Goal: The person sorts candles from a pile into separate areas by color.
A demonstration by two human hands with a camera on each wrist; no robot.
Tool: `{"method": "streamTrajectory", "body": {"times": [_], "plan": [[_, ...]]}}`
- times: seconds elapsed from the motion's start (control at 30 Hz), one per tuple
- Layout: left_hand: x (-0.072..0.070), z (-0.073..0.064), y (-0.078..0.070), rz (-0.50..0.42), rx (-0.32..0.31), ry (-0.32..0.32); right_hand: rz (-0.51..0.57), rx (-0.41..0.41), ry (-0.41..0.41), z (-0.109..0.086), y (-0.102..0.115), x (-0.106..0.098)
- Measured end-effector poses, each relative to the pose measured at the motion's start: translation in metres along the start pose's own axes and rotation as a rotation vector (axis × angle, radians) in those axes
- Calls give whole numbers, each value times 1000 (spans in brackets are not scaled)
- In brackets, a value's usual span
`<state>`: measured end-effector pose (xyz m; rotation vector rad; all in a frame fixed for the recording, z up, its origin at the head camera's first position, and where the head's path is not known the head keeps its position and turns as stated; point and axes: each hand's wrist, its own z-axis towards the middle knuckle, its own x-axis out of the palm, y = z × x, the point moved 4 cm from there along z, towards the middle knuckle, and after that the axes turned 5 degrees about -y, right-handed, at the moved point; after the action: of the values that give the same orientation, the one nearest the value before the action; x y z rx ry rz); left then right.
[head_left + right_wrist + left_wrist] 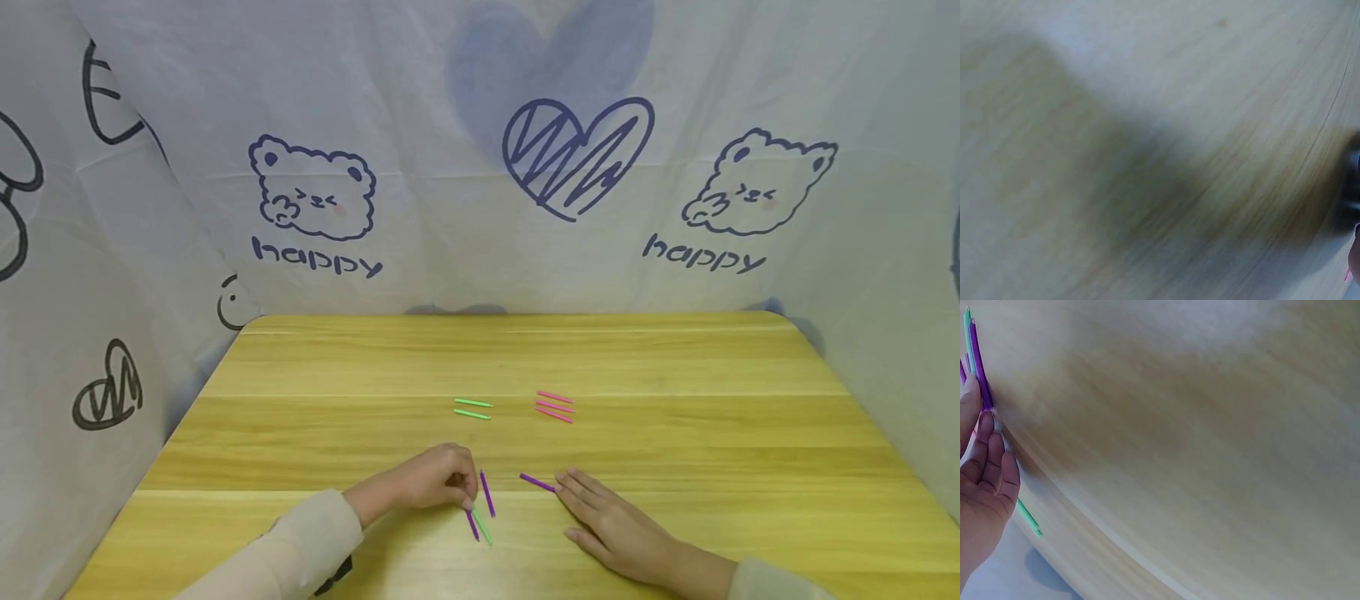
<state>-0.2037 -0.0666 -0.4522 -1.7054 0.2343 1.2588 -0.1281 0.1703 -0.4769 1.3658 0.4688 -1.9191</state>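
Note:
My left hand (442, 479) pinches the upper end of a thin green stick (482, 529) between thumb and fingertips. Close against it on the left lies a purple stick (472, 527), also seen near the fingertips in the left wrist view (979, 362). Just right of these fingers is a second purple stick (487, 493). My right hand (618, 529) rests flat on the table, fingers straight, its fingertips touching the end of a third purple stick (536, 482). Only a sliver of the right hand (1355, 262) enters the right wrist view.
Farther back on the wooden table (300, 367) lie two green sticks (472, 413) side by side. To their right are three pink sticks (555, 407) in a group. A white cloth (435, 233) with drawings hangs behind the table and at its sides.

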Motion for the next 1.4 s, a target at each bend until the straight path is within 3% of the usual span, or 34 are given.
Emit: {"method": "streamTrajectory", "body": {"times": [0.23, 0.47, 0.9, 1.4], "plan": [[0, -1, 1, -28, 2, -1, 1, -3, 4, 0, 0, 0], [0, -5, 5, -147, -38, -28, -4, -2, 0, 1, 1, 0], [-3, -11, 12, -186, -62, -191, -29, -12, -10, 0, 1, 1], [-6, -20, 27, -200, -156, -477, -27, -19, -36, -2, 1, 2]]}}
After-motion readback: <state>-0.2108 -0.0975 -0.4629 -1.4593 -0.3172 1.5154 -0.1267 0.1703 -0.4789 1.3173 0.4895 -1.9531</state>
